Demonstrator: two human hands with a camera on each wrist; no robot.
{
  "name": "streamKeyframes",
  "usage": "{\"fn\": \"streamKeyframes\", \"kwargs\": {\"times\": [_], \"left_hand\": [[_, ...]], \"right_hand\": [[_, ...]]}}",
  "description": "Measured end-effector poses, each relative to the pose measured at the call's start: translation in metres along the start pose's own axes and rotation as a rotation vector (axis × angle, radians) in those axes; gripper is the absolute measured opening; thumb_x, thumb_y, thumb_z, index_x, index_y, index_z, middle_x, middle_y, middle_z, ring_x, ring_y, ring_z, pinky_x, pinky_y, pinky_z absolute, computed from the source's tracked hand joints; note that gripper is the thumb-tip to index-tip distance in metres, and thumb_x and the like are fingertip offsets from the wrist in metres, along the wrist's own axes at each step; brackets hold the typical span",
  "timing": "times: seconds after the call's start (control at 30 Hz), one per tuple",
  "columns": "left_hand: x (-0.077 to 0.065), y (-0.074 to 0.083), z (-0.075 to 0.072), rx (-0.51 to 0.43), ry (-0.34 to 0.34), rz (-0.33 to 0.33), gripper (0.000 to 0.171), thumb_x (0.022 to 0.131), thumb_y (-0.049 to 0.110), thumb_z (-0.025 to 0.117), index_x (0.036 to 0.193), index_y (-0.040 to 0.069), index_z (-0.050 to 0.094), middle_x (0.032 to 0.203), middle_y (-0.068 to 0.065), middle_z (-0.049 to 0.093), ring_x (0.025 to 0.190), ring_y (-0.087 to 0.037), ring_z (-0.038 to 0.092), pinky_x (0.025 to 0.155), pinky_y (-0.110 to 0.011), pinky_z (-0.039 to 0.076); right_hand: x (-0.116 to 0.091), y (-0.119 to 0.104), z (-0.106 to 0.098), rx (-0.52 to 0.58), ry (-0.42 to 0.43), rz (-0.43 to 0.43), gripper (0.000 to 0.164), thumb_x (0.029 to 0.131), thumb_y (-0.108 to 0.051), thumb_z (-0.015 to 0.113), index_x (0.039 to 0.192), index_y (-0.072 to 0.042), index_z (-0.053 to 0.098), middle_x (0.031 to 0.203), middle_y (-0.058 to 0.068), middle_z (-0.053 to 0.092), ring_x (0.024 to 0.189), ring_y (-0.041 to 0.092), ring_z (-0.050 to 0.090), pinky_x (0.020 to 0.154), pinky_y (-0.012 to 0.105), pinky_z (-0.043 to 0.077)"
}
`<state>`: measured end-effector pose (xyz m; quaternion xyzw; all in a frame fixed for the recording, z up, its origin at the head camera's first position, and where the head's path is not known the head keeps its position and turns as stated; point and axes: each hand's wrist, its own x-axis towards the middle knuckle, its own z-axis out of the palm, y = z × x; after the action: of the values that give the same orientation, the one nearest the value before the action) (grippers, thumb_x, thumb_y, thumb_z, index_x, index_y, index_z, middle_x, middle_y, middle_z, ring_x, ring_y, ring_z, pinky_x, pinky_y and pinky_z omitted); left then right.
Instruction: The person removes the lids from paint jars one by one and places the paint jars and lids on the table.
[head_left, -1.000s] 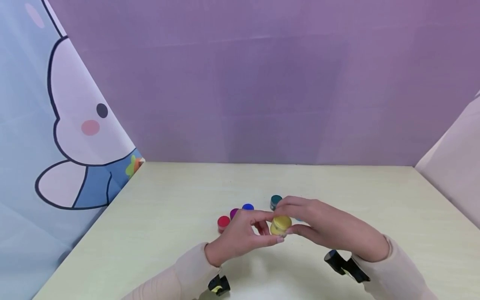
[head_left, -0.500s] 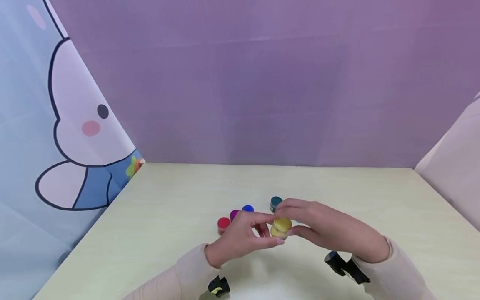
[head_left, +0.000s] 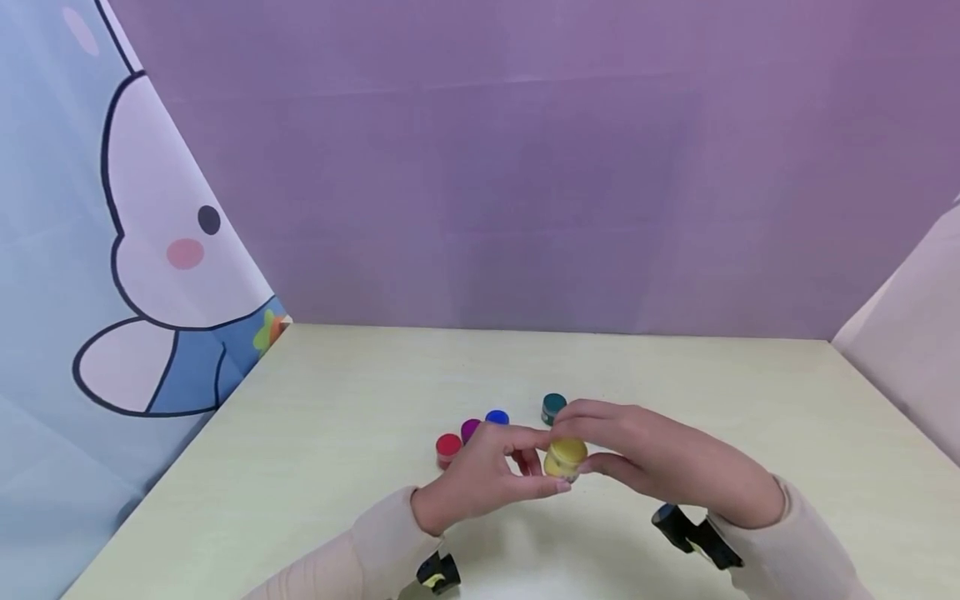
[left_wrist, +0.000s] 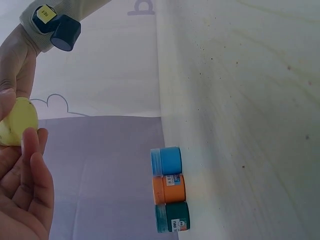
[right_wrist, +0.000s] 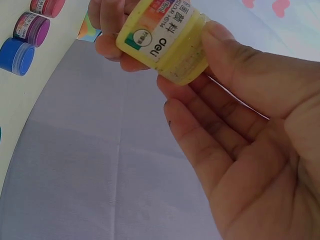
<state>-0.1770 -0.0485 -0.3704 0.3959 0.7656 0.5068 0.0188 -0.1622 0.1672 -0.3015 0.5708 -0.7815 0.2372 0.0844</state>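
Note:
A small yellow paint jar [head_left: 566,458] is held up between both hands over the table, its yellow lid on top. My left hand [head_left: 483,471] pinches the jar's body between thumb and fingers. From the other side, my right hand [head_left: 645,446] grips the lid; in the right wrist view its thumb and fingertips lie around the lid end. A printed label [right_wrist: 162,27] shows on the jar there. The left wrist view catches only part of the yellow jar [left_wrist: 22,120] at its left edge, with fingers on either side.
Behind the left hand stand a red jar [head_left: 448,450], a purple jar [head_left: 470,428] and a blue jar [head_left: 497,417], partly hidden. In the left wrist view, light blue [left_wrist: 169,161], orange [left_wrist: 169,189] and dark green [left_wrist: 173,217] jars stand in a row. A purple cloth [head_left: 555,183] backs the table.

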Motion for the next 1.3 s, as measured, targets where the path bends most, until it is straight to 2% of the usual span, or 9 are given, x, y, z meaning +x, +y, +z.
{"fn": "streamKeyframes", "kwargs": {"times": [0.17, 0.33, 0.57, 0.77, 1.1, 1.3], "left_hand": [[-0.002, 0.000, -0.001, 0.004, 0.010, 0.018, 0.034, 0.077, 0.025, 0.072, 0.109, 0.019, 0.064, 0.073, 0.011, 0.060, 0.062, -0.004, 0.054, 0.054, -0.024, 0.050], [-0.001, -0.001, -0.003, 0.025, 0.024, 0.053, 0.030, 0.078, 0.027, 0.071, 0.105, 0.018, 0.065, 0.073, 0.012, 0.060, 0.061, -0.003, 0.054, 0.053, -0.024, 0.050], [0.002, 0.005, -0.005, 0.022, 0.022, -0.017, 0.029, 0.076, 0.019, 0.073, 0.105, 0.017, 0.065, 0.071, 0.009, 0.059, 0.061, -0.005, 0.052, 0.053, -0.023, 0.049], [0.004, 0.006, -0.006, 0.032, 0.012, -0.023, 0.028, 0.076, 0.017, 0.073, 0.103, 0.016, 0.065, 0.073, 0.009, 0.059, 0.062, -0.005, 0.052, 0.054, -0.025, 0.050], [0.003, 0.002, -0.006, 0.046, 0.018, 0.069, 0.025, 0.080, 0.028, 0.069, 0.102, 0.019, 0.064, 0.072, 0.014, 0.059, 0.061, 0.000, 0.053, 0.053, -0.026, 0.051], [0.002, 0.002, -0.006, 0.040, 0.020, 0.072, 0.023, 0.080, 0.028, 0.069, 0.100, 0.019, 0.064, 0.071, 0.014, 0.058, 0.060, 0.001, 0.053, 0.052, -0.025, 0.051]], "right_hand": [[0.003, -0.001, 0.002, 0.016, 0.033, -0.001, 0.037, 0.080, -0.004, 0.066, 0.114, -0.013, 0.054, 0.109, -0.006, 0.052, 0.094, 0.007, 0.052, 0.079, 0.022, 0.046], [0.006, -0.004, 0.006, 0.008, 0.107, 0.080, 0.027, 0.081, -0.014, 0.067, 0.106, -0.017, 0.056, 0.099, -0.010, 0.054, 0.084, 0.003, 0.051, 0.071, 0.021, 0.046], [0.009, -0.007, 0.009, -0.023, 0.192, 0.173, 0.028, 0.076, -0.019, 0.073, 0.099, -0.016, 0.057, 0.089, -0.012, 0.052, 0.079, 0.003, 0.053, 0.069, 0.023, 0.048], [0.010, -0.008, 0.009, -0.032, 0.216, 0.194, 0.027, 0.075, -0.021, 0.073, 0.096, -0.017, 0.058, 0.087, -0.012, 0.052, 0.077, 0.004, 0.054, 0.067, 0.023, 0.049], [0.011, -0.010, 0.006, -0.024, 0.206, 0.211, 0.025, 0.075, -0.021, 0.073, 0.094, -0.018, 0.058, 0.087, -0.012, 0.053, 0.078, 0.004, 0.054, 0.068, 0.023, 0.049], [0.013, -0.009, 0.006, 0.003, 0.205, 0.189, 0.025, 0.075, -0.020, 0.073, 0.095, -0.018, 0.058, 0.087, -0.012, 0.053, 0.077, 0.004, 0.054, 0.068, 0.024, 0.049]]}}
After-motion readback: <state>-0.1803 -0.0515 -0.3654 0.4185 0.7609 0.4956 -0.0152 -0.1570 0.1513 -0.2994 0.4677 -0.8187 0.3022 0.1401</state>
